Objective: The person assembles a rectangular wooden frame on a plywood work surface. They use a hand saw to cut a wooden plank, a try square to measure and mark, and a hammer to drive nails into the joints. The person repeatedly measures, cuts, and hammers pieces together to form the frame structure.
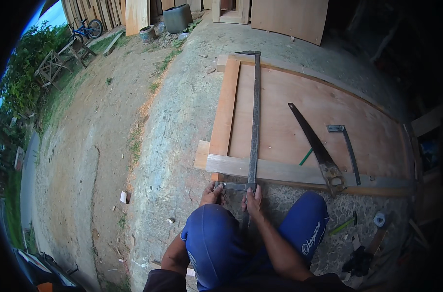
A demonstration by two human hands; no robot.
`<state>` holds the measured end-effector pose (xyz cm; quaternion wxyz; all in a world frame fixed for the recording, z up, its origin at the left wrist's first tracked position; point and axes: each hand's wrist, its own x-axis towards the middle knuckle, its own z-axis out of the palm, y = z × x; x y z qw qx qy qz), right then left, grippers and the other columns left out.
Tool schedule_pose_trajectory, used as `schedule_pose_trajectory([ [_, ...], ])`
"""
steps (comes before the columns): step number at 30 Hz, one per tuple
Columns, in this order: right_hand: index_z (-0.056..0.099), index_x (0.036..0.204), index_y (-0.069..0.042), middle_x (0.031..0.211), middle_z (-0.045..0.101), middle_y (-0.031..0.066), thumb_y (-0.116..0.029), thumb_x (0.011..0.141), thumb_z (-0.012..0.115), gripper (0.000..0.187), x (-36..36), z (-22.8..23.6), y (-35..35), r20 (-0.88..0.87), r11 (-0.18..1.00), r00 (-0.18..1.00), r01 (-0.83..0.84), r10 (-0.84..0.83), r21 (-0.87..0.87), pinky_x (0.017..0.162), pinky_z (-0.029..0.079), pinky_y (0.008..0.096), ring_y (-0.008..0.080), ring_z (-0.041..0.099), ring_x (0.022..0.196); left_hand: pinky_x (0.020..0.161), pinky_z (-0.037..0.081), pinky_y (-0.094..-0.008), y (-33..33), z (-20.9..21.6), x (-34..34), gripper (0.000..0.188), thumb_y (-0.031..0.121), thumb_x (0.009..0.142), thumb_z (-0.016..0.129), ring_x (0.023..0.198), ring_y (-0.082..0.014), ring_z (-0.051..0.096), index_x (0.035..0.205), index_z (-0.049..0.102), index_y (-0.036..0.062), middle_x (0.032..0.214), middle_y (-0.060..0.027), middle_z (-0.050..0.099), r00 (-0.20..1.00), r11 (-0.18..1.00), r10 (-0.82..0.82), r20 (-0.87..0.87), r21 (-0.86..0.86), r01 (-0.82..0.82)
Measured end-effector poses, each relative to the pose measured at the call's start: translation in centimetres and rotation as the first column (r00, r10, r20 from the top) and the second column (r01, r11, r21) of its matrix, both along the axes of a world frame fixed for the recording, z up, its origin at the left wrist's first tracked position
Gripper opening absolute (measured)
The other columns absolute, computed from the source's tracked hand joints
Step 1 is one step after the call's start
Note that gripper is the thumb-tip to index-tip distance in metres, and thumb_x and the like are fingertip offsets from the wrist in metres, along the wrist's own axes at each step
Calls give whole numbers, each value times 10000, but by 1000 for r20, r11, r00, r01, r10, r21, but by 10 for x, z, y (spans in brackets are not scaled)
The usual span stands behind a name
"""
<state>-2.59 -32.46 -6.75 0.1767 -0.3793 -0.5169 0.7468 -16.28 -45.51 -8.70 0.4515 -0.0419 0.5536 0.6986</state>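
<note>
A long metal bar clamp [255, 117] spans a framed plywood panel [285, 131] lying on the ground. Its far jaw sits at the panel's far edge, its near jaw by the near rail [280, 168]. My left hand [211, 194] is closed at the screw end of that near jaw, beside a small wood block [217, 177]. With its fingers around the jaw where it meets the bar, my right hand [253, 200] grips the clamp. On the panel lie a handsaw [313, 134], a metal try square [350, 151] and a thin green stick [305, 156].
Right of my blue-clad knee [306, 219] are a green-handled tool [343, 226], a pale roll [379, 219] and a dark tool [358, 261]. Beyond the panel stand a plywood sheet [289, 19] and a grey container [177, 19]. Dirt ground [95, 126] borders the concrete on the left.
</note>
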Motion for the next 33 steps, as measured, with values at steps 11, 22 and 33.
schedule_pose_trajectory([
  [11,381,1068,-146,672,493,23,-321,1070,481,201,5,0,3,29,1000,1000,5,-5,-4,352,381,269,103,467,425,421,453,-270,6,3,6,252,270,984,660,450,-161,595,1169,584,117,578,-37,601,1000,1000,-16,8,-19,17],
  [22,411,1004,-128,664,495,23,-347,1068,492,242,2,6,0,102,996,995,26,-17,-91,352,376,281,110,467,418,416,445,-267,-1,-12,0,195,215,976,677,463,-157,602,1118,588,114,608,-36,608,999,999,1,54,47,-4],
  [33,473,866,-101,583,463,5,-425,1074,460,386,-1,-1,5,87,993,995,51,-42,-105,358,365,282,108,436,388,502,491,-276,1,15,-2,201,254,985,671,634,-127,637,1109,613,107,829,-27,668,987,995,12,162,99,-28],
])
